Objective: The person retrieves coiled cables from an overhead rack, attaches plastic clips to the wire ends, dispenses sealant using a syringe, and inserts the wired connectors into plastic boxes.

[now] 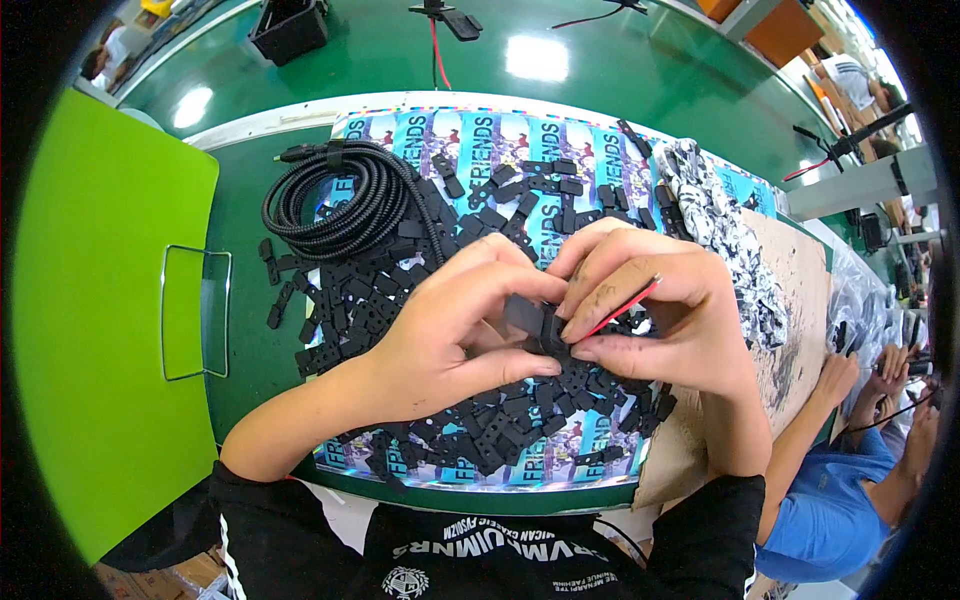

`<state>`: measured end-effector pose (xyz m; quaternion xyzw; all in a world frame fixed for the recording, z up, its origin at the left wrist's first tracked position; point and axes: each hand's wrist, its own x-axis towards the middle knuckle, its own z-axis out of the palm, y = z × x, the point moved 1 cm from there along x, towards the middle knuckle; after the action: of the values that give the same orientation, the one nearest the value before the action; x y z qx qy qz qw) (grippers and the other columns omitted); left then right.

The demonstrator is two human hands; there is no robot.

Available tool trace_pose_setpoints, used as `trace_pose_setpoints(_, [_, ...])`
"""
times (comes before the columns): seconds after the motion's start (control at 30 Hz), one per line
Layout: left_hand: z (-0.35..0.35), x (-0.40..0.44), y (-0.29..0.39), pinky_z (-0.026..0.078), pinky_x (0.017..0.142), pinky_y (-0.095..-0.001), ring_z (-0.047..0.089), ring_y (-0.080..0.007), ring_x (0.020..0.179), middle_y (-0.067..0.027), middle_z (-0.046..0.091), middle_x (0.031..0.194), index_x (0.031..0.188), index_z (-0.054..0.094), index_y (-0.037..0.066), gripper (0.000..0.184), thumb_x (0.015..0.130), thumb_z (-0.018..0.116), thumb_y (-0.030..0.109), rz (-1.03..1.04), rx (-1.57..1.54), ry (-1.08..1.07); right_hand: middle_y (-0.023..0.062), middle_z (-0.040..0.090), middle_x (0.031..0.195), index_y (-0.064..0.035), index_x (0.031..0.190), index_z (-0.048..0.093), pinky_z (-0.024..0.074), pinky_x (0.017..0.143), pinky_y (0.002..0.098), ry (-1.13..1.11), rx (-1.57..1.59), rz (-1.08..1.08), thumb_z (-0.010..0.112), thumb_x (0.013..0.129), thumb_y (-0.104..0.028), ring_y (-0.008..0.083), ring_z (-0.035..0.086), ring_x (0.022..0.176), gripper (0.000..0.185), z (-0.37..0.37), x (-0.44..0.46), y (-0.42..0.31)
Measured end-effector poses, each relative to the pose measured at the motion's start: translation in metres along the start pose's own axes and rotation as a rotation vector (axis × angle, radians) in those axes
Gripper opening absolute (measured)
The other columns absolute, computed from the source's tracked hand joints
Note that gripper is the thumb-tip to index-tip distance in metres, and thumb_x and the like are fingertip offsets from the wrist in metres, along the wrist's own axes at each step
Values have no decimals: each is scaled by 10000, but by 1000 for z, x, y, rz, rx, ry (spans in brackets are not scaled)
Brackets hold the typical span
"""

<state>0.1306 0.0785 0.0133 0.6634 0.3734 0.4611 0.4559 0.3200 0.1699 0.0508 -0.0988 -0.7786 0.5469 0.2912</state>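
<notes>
My left hand [470,325] pinches a small black plastic part [524,317] between thumb and fingers, above the middle of the table. Against it, my right hand [655,305] closes its fingertips on the part's other end. A thin red-and-black length [622,308], looking like a pair of wires, sticks out from the right fingers, up and to the right. Beneath both hands lies a loose spread of small black plastic pieces [490,430], some joined in pairs. My fingers hide where the two hands meet on the part.
Printed sheets [410,135] lie under the pieces. A coiled black cable [340,205] is at the back left, a bright green panel [110,300] at the left. Crumpled patterned cloth [705,215] and brown cardboard [790,270] lie to the right. A co-worker in blue [830,500] sits at the right.
</notes>
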Motion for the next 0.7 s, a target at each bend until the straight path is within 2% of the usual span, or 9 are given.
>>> trace_pose_setpoints(0.03, [5, -4, 1, 527, 697, -204, 549, -80, 815, -58, 506, 1007, 1242, 493, 50, 551, 767, 763, -15, -96, -211, 92, 89, 667, 823, -28, 770, 707, 485, 799, 367, -2, 24, 28, 794, 631, 47, 269, 620, 895, 180, -1, -1, 0])
trace_pose_setpoints(0.07, [12, -5, 1, 549, 687, -222, 580, -82, 770, -40, 517, 966, 1272, 461, 63, 601, 763, 767, -23, -81, -451, 209, 89, 668, 824, -26, 766, 705, 487, 799, 368, -3, 47, 55, 796, 637, 45, 273, 623, 899, 174, -2, -2, 1])
trace_pose_setpoints(0.13, [9, -8, 6, 558, 637, -234, 619, -104, 770, -56, 541, 922, 1256, 507, 56, 596, 732, 782, -18, -125, -398, 268, 80, 676, 875, -29, 836, 705, 500, 817, 304, -55, 21, 33, 751, 702, 26, 216, 641, 913, 153, -7, -1, 4])
trace_pose_setpoints(0.23, [0, -1, 6, 499, 501, -226, 613, -116, 625, -85, 555, 881, 1275, 489, 34, 645, 710, 774, -85, 96, 174, 117, 82, 672, 882, -15, 910, 681, 503, 817, 304, -82, 94, 88, 746, 717, 27, 201, 641, 908, 208, -8, -4, 5])
trace_pose_setpoints(0.33, [1, -3, 10, 501, 561, -224, 578, -124, 652, -46, 564, 807, 1127, 665, 80, 479, 675, 814, 30, 101, 306, 171, 97, 665, 965, -8, 1016, 647, 507, 830, 314, -151, 50, 162, 744, 721, 22, 204, 639, 913, 312, -15, -4, -6])
trace_pose_setpoints(0.4, [4, -5, 5, 490, 564, -221, 579, -124, 663, -42, 563, 800, 1109, 674, 80, 459, 675, 817, 37, 93, 210, 231, 135, 591, 1152, -35, 1240, 509, 491, 890, 358, -209, -361, 221, 789, 663, -27, 251, 599, 1034, 641, -29, -10, -25])
trace_pose_setpoints(0.47, [6, -5, 2, 487, 569, -217, 581, -122, 674, -46, 564, 825, 1102, 673, 74, 437, 689, 808, 27, 97, 172, 236, 126, 579, 1124, -43, 1197, 500, 486, 878, 396, -291, -902, 347, 794, 619, -19, 290, 583, 1016, 649, -46, -29, -36])
trace_pose_setpoints(0.57, [6, -3, -1, 489, 574, -212, 584, -114, 690, -67, 563, 916, 1112, 654, 56, 401, 735, 768, -20, 78, 55, 196, 103, 586, 939, -79, 1017, 565, 462, 797, 404, -245, -1261, 560, 783, 583, -17, 336, 561, 911, 489, -52, -54, -6])
trace_pose_setpoints(0.7, [14, -6, -15, 488, 571, -205, 585, -104, 702, -91, 532, 1048, 1140, 619, 29, 381, 788, 692, -97, 14, -277, 205, 139, 588, 823, -50, 901, 560, 465, 739, 421, -312, -1090, 602, 737, 689, -62, 354, 576, 836, 276, -71, -47, 9])
